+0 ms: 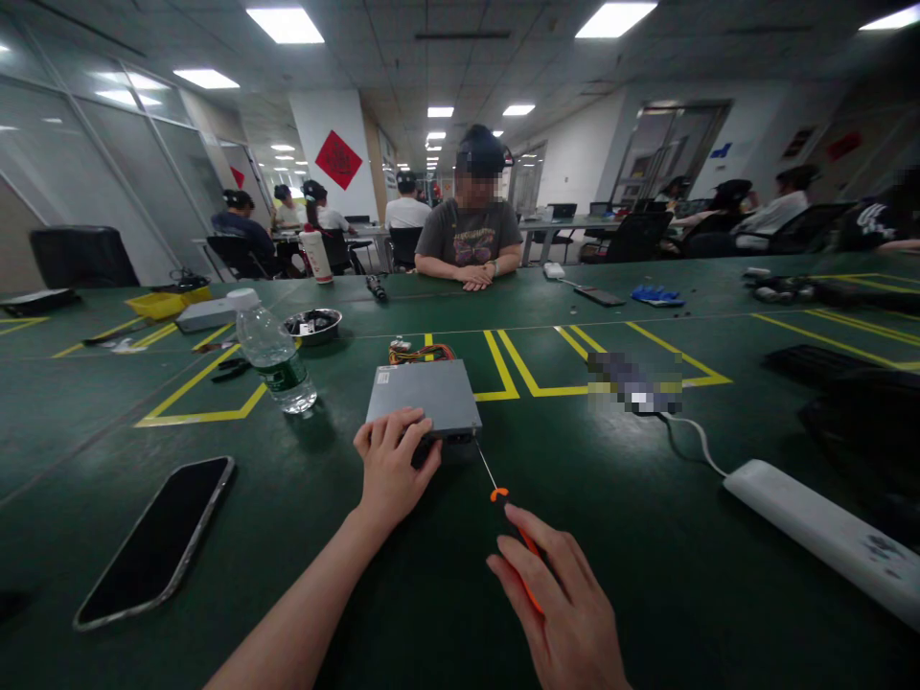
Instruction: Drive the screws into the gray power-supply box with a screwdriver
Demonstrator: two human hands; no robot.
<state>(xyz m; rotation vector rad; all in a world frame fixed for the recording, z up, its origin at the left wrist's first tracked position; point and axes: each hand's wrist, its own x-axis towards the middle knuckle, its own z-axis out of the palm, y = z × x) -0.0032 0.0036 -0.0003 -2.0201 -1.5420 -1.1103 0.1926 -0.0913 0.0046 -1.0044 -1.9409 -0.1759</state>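
Note:
A grey metal computer power supply (425, 391) lies on the green table, with a bundle of coloured cables (424, 354) at its far side. My left hand (394, 460) grips its near left edge, fingers on top and thumb at the near side. In my right hand (557, 589) is a screwdriver (527, 541) with an orange and black handle. Its thin shaft points away from me, and the tip meets the near right corner of the power supply. Whether the tip sits in a screw is too small to tell.
A phone (159, 541) lies at the left, near a water bottle (277, 359) and a metal bowl (313, 326) of small parts. A white power strip (826, 537) with a cable is at the right. Across the table sits a person (471, 225) with hands resting on it.

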